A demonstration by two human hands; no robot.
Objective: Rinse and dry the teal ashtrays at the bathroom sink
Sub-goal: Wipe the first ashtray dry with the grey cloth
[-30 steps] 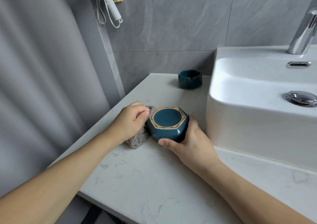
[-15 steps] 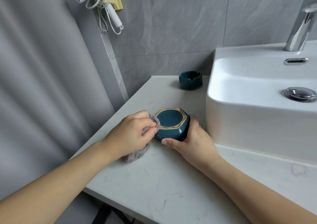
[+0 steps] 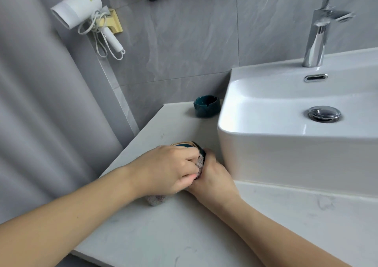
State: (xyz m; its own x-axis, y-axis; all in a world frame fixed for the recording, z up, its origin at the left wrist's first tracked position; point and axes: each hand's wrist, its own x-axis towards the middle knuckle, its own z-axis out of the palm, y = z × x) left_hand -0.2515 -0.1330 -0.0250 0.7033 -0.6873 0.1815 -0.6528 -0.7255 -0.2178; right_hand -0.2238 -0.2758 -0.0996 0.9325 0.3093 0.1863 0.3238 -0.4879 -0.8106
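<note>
A teal hexagonal ashtray with a tan rim (image 3: 189,144) stands on the marble counter (image 3: 163,232), mostly hidden by my hands. My right hand (image 3: 214,176) grips its near side. My left hand (image 3: 169,168) holds a grey cloth (image 3: 201,162) and presses it over the top of the ashtray; the cloth's loose end (image 3: 156,200) lies on the counter under my wrist. A second, round teal ashtray (image 3: 206,106) sits at the back of the counter against the sink.
The white basin (image 3: 255,144) rises right of my hands, with a chrome faucet (image 3: 319,31) and drain plug (image 3: 324,113). A white hair dryer (image 3: 81,8) hangs on the wall at upper left. A grey curtain (image 3: 41,113) borders the counter's left edge.
My left hand has moved right with the cloth, from beside the hexagonal ashtray to on top of it, covering most of it. My right hand keeps its grip.
</note>
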